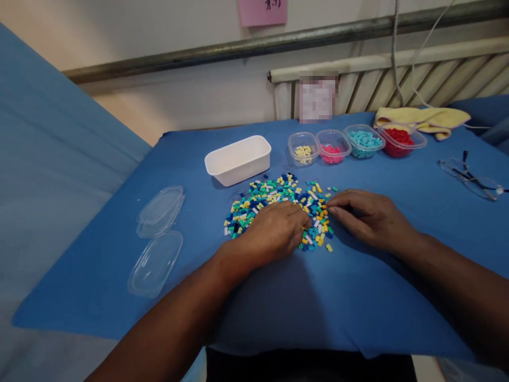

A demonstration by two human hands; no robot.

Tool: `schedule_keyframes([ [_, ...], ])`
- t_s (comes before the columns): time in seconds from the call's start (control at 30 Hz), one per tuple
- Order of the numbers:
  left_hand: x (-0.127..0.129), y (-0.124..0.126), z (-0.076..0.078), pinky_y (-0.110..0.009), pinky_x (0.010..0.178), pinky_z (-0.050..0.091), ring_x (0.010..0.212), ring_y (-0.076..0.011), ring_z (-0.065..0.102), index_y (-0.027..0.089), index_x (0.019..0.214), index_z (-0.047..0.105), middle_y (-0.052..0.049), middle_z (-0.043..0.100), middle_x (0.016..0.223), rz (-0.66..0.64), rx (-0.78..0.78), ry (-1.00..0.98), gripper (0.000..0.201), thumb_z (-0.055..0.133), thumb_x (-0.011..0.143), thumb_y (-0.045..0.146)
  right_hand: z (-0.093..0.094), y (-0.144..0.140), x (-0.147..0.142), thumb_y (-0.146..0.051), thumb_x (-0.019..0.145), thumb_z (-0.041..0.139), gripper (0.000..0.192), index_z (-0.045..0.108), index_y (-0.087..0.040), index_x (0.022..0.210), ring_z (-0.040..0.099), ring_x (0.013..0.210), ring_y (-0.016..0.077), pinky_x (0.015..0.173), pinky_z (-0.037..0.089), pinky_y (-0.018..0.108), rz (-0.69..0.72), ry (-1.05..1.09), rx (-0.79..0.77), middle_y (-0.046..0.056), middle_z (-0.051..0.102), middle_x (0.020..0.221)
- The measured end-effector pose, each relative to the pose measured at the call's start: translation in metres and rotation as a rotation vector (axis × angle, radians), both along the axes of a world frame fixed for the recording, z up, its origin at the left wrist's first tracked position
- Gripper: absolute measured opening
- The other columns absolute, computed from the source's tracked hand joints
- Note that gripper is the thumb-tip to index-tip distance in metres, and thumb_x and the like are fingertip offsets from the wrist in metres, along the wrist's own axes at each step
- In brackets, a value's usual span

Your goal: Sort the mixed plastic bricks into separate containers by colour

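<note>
A loose pile of small plastic building bricks [248, 212] in yellow, white, green, teal and blue lies on the blue cloth. My left hand [278, 228] rests over the middle of the pile, its fingers curled down among the bricks. Its fingertips are partly hidden, so what they grip cannot be made out. At the pile's right edge, my right hand [368, 217] has thumb and forefinger drawn close in a pinch beside some orange and blue bricks. Anything between them is too small to name.
Behind the pile stand a white tub [238, 175] and clear boxes of cream [303, 154], pink [332, 154], turquoise [365, 143] and red bricks [398, 140]. Clear lids [155, 265] lie left. Eyeglasses [473, 178] and a yellow cloth [423, 118] are at right.
</note>
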State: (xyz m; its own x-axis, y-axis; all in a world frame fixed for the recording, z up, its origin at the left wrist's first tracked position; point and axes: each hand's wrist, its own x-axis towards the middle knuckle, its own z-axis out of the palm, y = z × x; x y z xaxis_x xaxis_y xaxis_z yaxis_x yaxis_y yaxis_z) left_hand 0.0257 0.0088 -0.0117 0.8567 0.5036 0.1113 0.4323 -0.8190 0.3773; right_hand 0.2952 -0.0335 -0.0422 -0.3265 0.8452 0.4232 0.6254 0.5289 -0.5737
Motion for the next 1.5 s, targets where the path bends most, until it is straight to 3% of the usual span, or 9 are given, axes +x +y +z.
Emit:
schedule_keyframes([
  [0.2,0.009,-0.009,0.000,-0.027,0.067,0.046,0.072,-0.0131,0.062,0.019,0.094,0.070,0.001,0.070,0.082,0.287,-0.526,-0.397,0.004,0.069,0.091,0.022,0.007,-0.014,-0.022,-0.029,0.109,0.064,0.013,0.074,-0.029,0.117,0.078,0.089,0.0225,0.079,0.061,0.038,0.126,-0.020,0.084,0.005,0.083,0.100],
  [0.33,0.016,-0.014,-0.005,-0.023,0.062,0.042,0.066,-0.0099,0.056,0.019,0.091,0.066,0.004,0.063,0.075,0.374,-0.835,-0.579,0.014,0.075,0.085,0.027,0.007,-0.017,-0.026,-0.028,0.110,0.065,0.016,0.072,-0.029,0.123,0.079,0.094,0.0222,0.082,0.063,0.037,0.135,-0.046,0.131,0.006,0.084,0.108],
  [0.53,0.017,-0.014,-0.007,-0.022,0.064,0.047,0.068,-0.0091,0.061,0.017,0.094,0.068,0.003,0.067,0.077,0.436,-1.063,-0.654,0.026,0.086,0.078,0.027,0.006,-0.016,-0.024,-0.026,0.110,0.066,0.015,0.074,-0.028,0.122,0.080,0.091,0.0222,0.081,0.064,0.038,0.127,-0.085,0.204,0.007,0.085,0.106],
  [0.73,0.009,-0.010,-0.006,-0.025,0.066,0.056,0.071,-0.0116,0.069,0.015,0.104,0.078,-0.002,0.075,0.080,0.386,-1.220,-0.594,0.040,0.094,0.079,0.042,0.007,-0.016,-0.025,-0.026,0.108,0.068,0.011,0.077,-0.029,0.115,0.080,0.085,0.0213,0.078,0.066,0.037,0.091,-0.025,0.215,0.005,0.085,0.100],
  [1.03,0.005,-0.015,0.006,-0.024,0.065,0.056,0.068,-0.0100,0.066,0.015,0.096,0.077,0.000,0.071,0.078,0.341,-1.257,-0.539,0.041,0.094,0.081,0.050,0.010,-0.021,-0.027,-0.019,0.106,0.070,0.020,0.078,-0.030,0.120,0.083,0.092,0.0200,0.082,0.068,0.034,0.164,0.076,0.201,0.003,0.087,0.103],
  [1.23,0.002,-0.010,0.003,-0.023,0.065,0.057,0.071,-0.0119,0.070,0.016,0.099,0.074,-0.002,0.075,0.080,0.326,-1.211,-0.570,0.040,0.089,0.087,0.050,0.007,-0.019,-0.028,-0.020,0.105,0.074,0.016,0.075,-0.028,0.119,0.081,0.089,0.0180,0.077,0.065,0.031,0.149,0.191,0.114,0.004,0.085,0.103],
  [1.37,-0.009,0.005,0.005,-0.024,0.062,0.056,0.069,-0.0131,0.071,0.017,0.105,0.072,-0.003,0.077,0.083,0.447,-0.984,-0.647,0.034,0.082,0.092,0.047,0.007,-0.020,-0.024,-0.020,0.105,0.072,0.014,0.074,-0.026,0.117,0.079,0.090,0.0189,0.080,0.063,0.033,0.152,0.135,0.090,0.005,0.083,0.103],
  [1.5,-0.033,0.028,0.009,-0.023,0.061,0.050,0.068,-0.0123,0.067,0.019,0.105,0.072,-0.001,0.074,0.083,0.593,-0.484,-0.748,0.026,0.076,0.097,0.043,0.006,-0.019,-0.024,-0.022,0.105,0.071,0.015,0.074,-0.025,0.120,0.078,0.093,0.0223,0.085,0.063,0.038,0.164,0.003,0.146,0.006,0.082,0.104],
])
